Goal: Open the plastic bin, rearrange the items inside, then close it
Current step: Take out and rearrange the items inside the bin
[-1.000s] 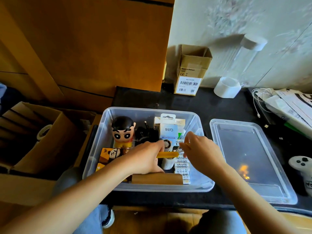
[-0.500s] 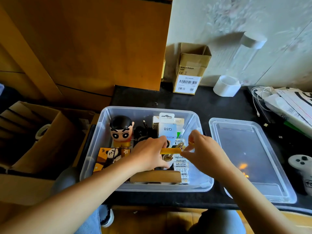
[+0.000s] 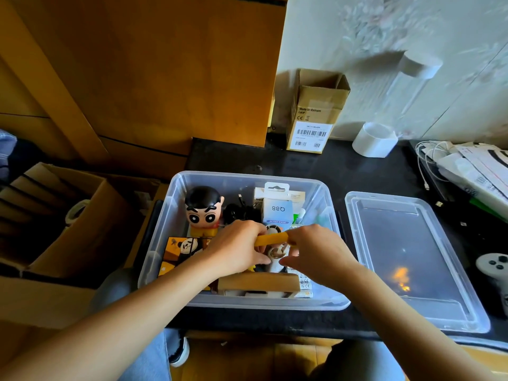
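Observation:
A clear plastic bin [image 3: 176,215] stands open on the black table, its clear lid [image 3: 412,259] lying flat to its right. Inside are a cartoon boy figure [image 3: 202,210], a panda-print box [image 3: 184,247], a white mini fan package [image 3: 277,207], black cables [image 3: 242,211], a battery pack [image 3: 305,287] and a wooden piece [image 3: 258,281] at the front. My left hand [image 3: 236,250] and my right hand [image 3: 316,251] are both over the bin's middle, each pinching one end of a flat yellow strip [image 3: 270,239]. A small metal ring item [image 3: 275,253] shows between them.
A small cardboard box [image 3: 313,114] and a white tape roll [image 3: 373,138] stand at the back by the wall. Papers and white cables [image 3: 467,169] lie at the right, with a grey game controller [image 3: 494,266] at the right edge. An open cardboard box [image 3: 63,221] sits left, below the table.
My right hand has moved left and taken the right end of the yellow strip. My left hand has kept its hold and stayed over the bin's middle.

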Action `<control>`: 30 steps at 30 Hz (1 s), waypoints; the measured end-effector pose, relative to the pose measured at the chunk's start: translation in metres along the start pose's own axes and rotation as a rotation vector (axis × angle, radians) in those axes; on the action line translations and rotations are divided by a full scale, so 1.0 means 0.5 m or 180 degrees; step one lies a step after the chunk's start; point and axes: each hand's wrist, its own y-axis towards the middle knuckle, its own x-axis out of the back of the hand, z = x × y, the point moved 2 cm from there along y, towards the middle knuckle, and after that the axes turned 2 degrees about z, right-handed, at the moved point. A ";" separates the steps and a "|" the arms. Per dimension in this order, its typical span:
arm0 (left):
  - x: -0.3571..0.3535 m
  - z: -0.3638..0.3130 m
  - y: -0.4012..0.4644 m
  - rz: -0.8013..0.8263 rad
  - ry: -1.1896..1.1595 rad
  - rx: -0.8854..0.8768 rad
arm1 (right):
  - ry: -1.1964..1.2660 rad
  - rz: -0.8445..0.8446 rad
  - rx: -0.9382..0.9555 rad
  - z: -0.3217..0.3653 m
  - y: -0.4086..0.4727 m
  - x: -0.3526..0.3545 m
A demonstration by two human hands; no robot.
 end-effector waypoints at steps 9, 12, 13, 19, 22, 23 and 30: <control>0.022 0.003 0.000 -0.0030 -0.0145 -0.0009 | -0.0521 0.0000 -0.0039 0.009 0.018 -0.023; 0.021 0.001 0.001 0.0010 -0.0260 -0.0025 | -0.0571 0.0008 -0.0114 0.005 0.022 -0.031; 0.022 -0.001 0.002 -0.0029 -0.0404 -0.0013 | -0.0507 0.0015 -0.0138 0.003 0.022 -0.035; 0.025 -0.004 0.013 -0.0397 -0.0571 0.0043 | 0.0122 -0.0127 -0.0483 -0.004 0.022 -0.049; 0.016 -0.002 0.020 -0.0356 -0.0296 0.0032 | 0.0383 -0.0142 -0.0562 -0.003 0.015 -0.052; 0.012 -0.002 0.022 -0.0313 -0.0205 0.0034 | 0.0466 -0.0145 -0.0570 -0.002 0.013 -0.051; -0.001 -0.003 0.029 0.0002 0.0064 0.0137 | 0.0580 -0.0031 -0.0343 0.000 -0.010 -0.030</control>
